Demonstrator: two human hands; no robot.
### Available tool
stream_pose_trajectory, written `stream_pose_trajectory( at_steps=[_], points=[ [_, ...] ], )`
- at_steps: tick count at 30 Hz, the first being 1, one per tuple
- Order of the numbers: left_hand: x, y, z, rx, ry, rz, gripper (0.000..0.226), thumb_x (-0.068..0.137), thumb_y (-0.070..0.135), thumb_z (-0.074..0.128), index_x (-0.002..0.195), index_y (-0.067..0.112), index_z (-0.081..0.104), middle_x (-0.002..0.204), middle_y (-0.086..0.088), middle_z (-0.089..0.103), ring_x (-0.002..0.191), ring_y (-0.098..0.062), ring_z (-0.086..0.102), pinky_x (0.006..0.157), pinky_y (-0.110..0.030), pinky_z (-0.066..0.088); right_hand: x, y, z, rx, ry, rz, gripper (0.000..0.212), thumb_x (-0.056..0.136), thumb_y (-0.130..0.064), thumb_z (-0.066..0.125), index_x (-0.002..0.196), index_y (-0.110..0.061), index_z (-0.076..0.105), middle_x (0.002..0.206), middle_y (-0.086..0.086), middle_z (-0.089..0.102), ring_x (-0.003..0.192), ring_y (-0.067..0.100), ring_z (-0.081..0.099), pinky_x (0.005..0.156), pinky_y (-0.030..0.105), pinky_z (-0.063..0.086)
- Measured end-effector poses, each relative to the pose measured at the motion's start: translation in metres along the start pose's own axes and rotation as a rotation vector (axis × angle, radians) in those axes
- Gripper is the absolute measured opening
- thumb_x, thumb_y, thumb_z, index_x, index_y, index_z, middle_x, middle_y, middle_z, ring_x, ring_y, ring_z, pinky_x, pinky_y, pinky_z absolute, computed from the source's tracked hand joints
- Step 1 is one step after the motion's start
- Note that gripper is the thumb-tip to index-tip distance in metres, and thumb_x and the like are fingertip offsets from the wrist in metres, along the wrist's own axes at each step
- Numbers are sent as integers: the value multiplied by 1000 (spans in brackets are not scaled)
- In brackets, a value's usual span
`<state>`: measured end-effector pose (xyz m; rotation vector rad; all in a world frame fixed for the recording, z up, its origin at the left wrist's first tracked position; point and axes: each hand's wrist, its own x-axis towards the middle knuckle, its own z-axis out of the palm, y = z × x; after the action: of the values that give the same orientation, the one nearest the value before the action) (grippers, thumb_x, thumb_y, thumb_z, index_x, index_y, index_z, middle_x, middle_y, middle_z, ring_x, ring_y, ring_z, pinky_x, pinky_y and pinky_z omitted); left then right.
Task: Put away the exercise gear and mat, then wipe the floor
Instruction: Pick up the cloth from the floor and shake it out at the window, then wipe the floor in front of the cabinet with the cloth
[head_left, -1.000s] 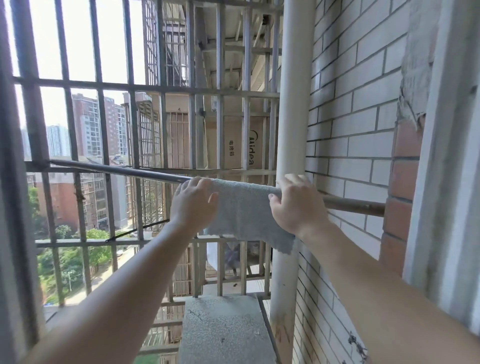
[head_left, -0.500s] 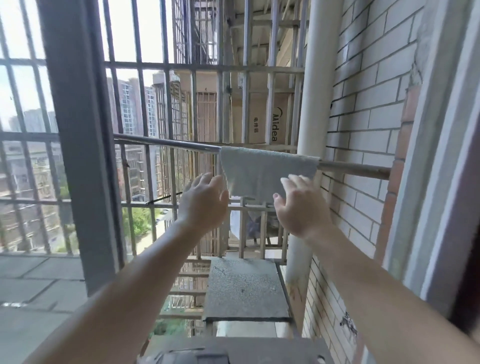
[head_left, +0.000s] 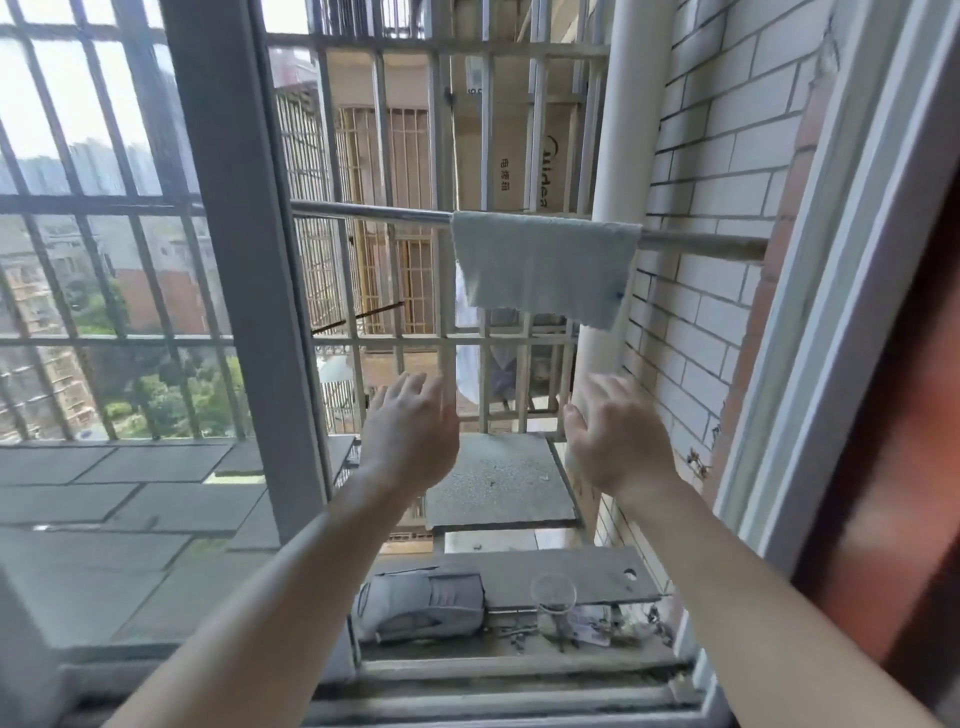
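Cloth (head_left: 540, 270) draped on the upper-centre rail (head_left: 363, 212), left hand (head_left: 410, 436) and right hand (head_left: 618, 441) are held open and empty; withdrawal indoors is judged next.

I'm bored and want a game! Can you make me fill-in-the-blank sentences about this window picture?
The grey cloth hangs over a metal ____. The left hand and right hand both hold ____. On the ledge, the toy car sits to the ____ of the glass.
Missing words: rail, nothing, left.
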<state>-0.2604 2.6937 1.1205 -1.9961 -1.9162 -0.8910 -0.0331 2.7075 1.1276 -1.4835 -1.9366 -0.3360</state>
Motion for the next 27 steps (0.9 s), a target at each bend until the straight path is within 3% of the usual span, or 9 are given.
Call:
stream_pose_trajectory(
  at_steps=[8,15,20,24,27],
  points=[
    [-47,-2,7,-9,-47,-11,49,103,37,33,148,18,39,155,-3,39,146,-22,30,121,-43,23,-50,-3,3,-16,-103,13,27,95,-28,43,108,-11,59,114,4,62,108,24,50,95,35,39],
    [-87,6,11,20,-84,-47,44,100,34,39,139,18,50,144,1,52,136,-19,43,115,-39,29,-85,6,6,47,-196,12,21,97,-31,36,99,-17,53,106,-2,58,103,19,47,91,33,38],
    [-110,15,14,18,-135,-128,44,99,33,39,139,19,50,143,3,52,133,-18,44,113,-39,34,-103,22,4,87,-284,31,33,98,-34,38,120,-16,55,126,-1,57,120,19,45,102,35,37],
    [-127,25,13,20,-204,-185,46,100,36,37,143,21,45,148,3,47,137,-18,40,115,-41,34,-118,35,-1,127,-351,28,46,99,-35,36,141,-17,44,146,-2,46,136,16,35,114,34,28],
    [-144,33,12,14,-264,-203,49,101,36,36,147,21,40,153,3,41,142,-17,34,118,-41,29,-127,43,-6,143,-395,18,47,100,-33,35,144,-16,40,150,-2,41,139,15,31,114,33,24]
  ],
)
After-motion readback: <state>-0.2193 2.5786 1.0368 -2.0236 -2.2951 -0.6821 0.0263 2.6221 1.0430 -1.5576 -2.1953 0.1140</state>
